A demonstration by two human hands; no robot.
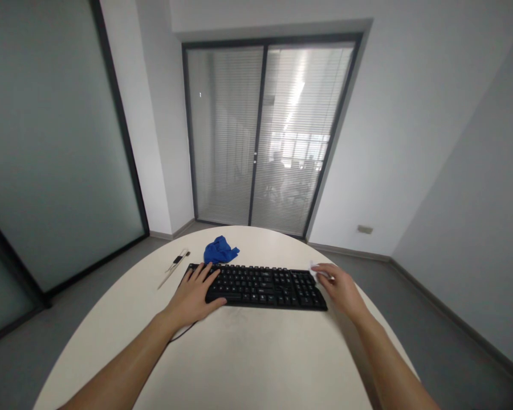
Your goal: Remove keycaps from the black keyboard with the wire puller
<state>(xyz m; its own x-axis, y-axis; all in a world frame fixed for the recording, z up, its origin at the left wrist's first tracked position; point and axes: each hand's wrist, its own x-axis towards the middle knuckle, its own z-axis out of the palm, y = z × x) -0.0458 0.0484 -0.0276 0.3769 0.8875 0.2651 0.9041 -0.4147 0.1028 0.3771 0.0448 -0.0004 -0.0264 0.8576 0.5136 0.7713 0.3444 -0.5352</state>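
Observation:
A black keyboard (260, 287) lies across the white round table (248, 353). My left hand (196, 291) rests with spread fingers over the keyboard's left end. At the keyboard's upper right corner, my right hand (337, 289) pinches a small white wipe or tissue (313, 271), mostly hidden by the fingers. Behind the keyboard, to the left, sits a crumpled blue cloth (220, 250).
A thin brush (174, 270) and a small black-and-pale item (178, 259) lie at the table's left. A cable (183, 332) runs out from under my left wrist. Glass doors (256, 136) stand beyond the table's far edge.

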